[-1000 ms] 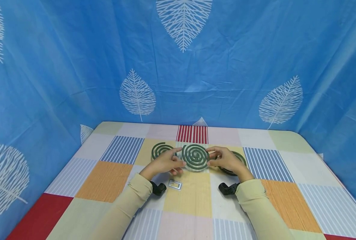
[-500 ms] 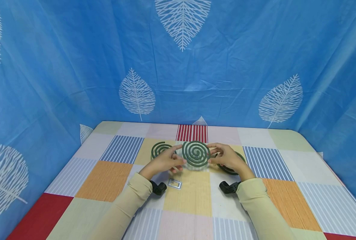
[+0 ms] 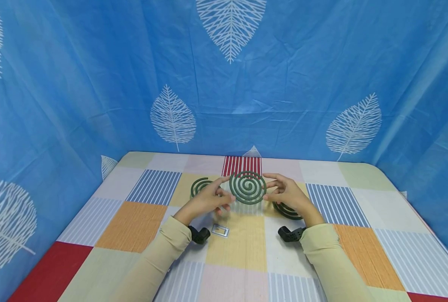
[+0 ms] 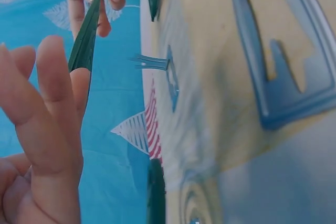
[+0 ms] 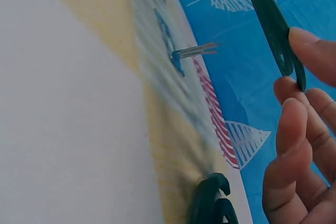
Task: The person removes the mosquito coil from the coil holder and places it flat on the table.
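A green mosquito coil is held up flat above the table between both hands, its spiral whole. My left hand pinches its left edge between thumb and fingers. At the opposite edge my right hand pinches it likewise; the right wrist view shows the coil edge-on between thumb and fingertip. A second coil lies partly behind the left hand, and a third coil lies under the right hand. Beneath the held coil, a small metal coil stand has its prong raised from the tabletop.
Nearer the person, left of the middle, another flat metal stand lies on the checked tablecloth. A blue curtain with white leaves hangs behind the table. Black wrist mounts sit below each hand.
Both hands have lifted the held coil and moved it slightly away from the person, toward the red-striped patch. The other coils and the near stand have stayed put.
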`<state>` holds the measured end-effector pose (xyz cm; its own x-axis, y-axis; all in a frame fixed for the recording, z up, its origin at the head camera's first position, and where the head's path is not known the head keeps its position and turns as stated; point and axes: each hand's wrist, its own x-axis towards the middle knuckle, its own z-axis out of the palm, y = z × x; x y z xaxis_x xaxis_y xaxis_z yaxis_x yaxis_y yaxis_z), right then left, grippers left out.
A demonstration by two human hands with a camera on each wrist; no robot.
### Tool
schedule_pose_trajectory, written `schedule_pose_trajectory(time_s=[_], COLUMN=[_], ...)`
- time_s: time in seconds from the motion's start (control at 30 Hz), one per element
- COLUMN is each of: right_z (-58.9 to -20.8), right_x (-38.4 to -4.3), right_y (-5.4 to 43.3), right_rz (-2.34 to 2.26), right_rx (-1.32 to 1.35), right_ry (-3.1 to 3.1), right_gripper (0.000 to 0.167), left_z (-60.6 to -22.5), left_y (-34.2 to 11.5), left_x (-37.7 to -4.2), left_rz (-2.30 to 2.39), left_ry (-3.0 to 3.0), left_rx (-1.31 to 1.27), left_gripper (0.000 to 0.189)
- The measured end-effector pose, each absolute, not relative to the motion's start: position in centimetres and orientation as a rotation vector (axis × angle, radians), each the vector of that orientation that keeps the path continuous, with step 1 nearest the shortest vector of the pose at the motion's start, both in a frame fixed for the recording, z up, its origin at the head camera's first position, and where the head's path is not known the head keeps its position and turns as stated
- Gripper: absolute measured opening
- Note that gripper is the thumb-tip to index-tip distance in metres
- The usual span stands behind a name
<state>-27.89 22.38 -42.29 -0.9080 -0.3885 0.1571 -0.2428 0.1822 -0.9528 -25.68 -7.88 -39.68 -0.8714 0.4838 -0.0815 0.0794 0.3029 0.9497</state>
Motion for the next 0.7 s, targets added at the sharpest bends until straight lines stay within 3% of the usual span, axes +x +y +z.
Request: schedule_pose_trajectory(time_s=[0.47, 0.7], right_z=[-40.4, -39.6], right_x=[-27.4, -27.2], right_y=[23.6, 24.3], right_rz=[-1.976, -2.02], right_rx=[-0.662, -0.752], right_ry=[2.072, 1.94], right_gripper=[0.08, 0.073], left_z=[-38.1, -37.6], left_y=[-7.0, -6.0], left_x=[-24.4, -23.5], left_rz=[1.71, 1.784], left_ry=[2.244, 2.277], left_rx=[0.586, 0.551], left_gripper=[0.075, 0.072])
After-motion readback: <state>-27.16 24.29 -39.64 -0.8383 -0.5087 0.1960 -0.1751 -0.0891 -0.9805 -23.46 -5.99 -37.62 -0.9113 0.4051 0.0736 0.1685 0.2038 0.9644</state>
